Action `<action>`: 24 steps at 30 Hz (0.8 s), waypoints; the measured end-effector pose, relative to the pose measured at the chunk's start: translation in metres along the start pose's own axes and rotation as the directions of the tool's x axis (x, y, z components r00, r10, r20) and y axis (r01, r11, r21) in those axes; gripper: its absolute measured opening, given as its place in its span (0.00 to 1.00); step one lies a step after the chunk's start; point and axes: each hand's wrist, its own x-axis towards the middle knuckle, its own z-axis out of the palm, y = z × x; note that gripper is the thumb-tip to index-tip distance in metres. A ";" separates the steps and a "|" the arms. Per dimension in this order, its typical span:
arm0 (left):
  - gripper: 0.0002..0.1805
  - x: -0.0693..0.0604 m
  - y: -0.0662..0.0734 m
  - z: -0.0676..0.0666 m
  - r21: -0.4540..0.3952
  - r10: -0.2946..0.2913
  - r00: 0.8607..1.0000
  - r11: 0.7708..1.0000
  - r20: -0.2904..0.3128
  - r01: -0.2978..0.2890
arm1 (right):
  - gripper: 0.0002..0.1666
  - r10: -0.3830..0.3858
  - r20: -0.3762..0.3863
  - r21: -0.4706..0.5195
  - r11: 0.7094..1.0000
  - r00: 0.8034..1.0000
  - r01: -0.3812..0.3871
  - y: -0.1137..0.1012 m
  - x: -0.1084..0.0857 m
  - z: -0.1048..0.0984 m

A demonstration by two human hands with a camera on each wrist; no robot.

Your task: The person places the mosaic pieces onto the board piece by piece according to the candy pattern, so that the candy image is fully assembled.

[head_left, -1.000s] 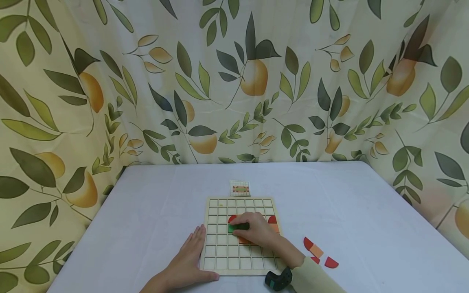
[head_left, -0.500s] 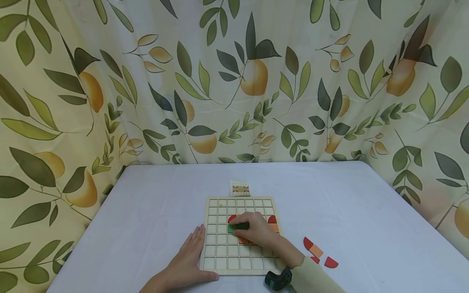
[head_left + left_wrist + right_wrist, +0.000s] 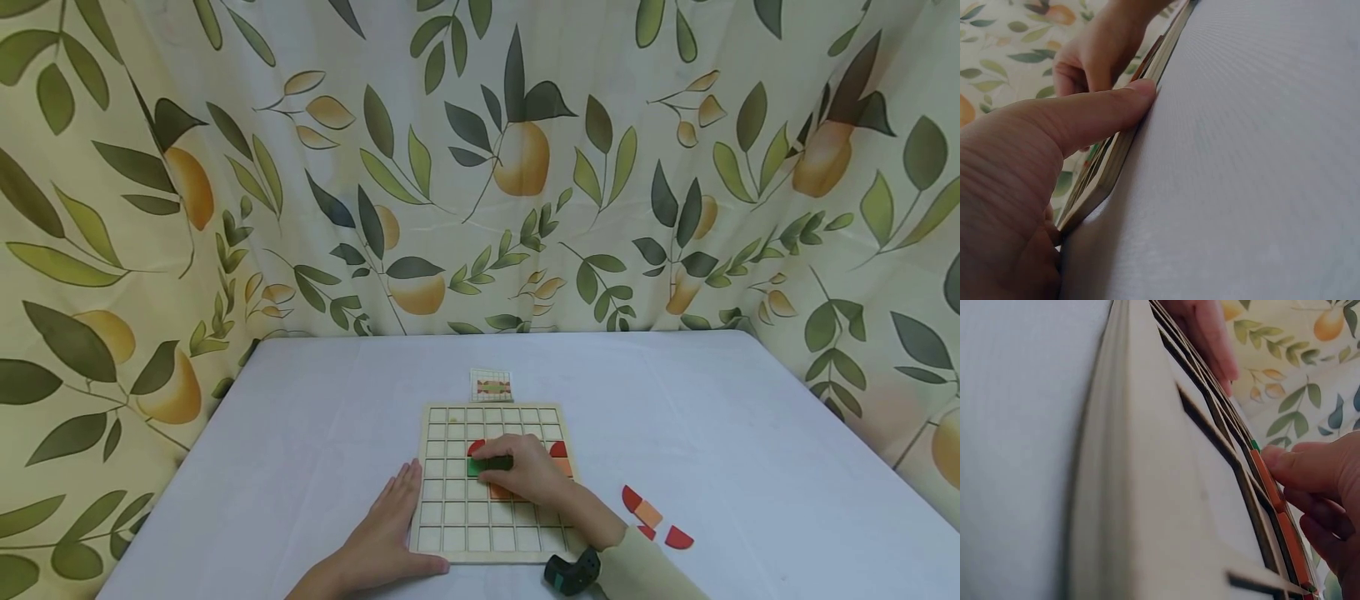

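Observation:
A pale wooden grid board (image 3: 454,538) lies on the table. My left hand (image 3: 378,533) rests against its left side with straight fingers, the thumb touching the near edge. Over the board, my right hand (image 3: 525,471) pinches a green piece (image 3: 497,463) between thumb and fingers, in shadow at a grid cell. Another green piece (image 3: 475,468) shows just left of it. Red pieces (image 3: 557,449) and orange pieces (image 3: 562,467) sit in nearby cells, partly hidden by my right hand. In the right wrist view, an orange piece (image 3: 1267,478) lies beside my thumb.
Behind the board lies a small pattern card (image 3: 492,387). To the right are loose red pieces (image 3: 678,537) and an orange piece (image 3: 648,514) on the white tablecloth (image 3: 315,417). A black device (image 3: 572,572) is on my right wrist. A leaf-print curtain (image 3: 465,250) surrounds the table.

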 end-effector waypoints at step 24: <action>0.71 0.003 -0.003 0.004 0.029 -0.010 1.000 1.000 -0.017 0.010 | 0.13 -0.070 -0.059 -0.026 0.997 0.996 0.069 0.012 -0.039 -0.025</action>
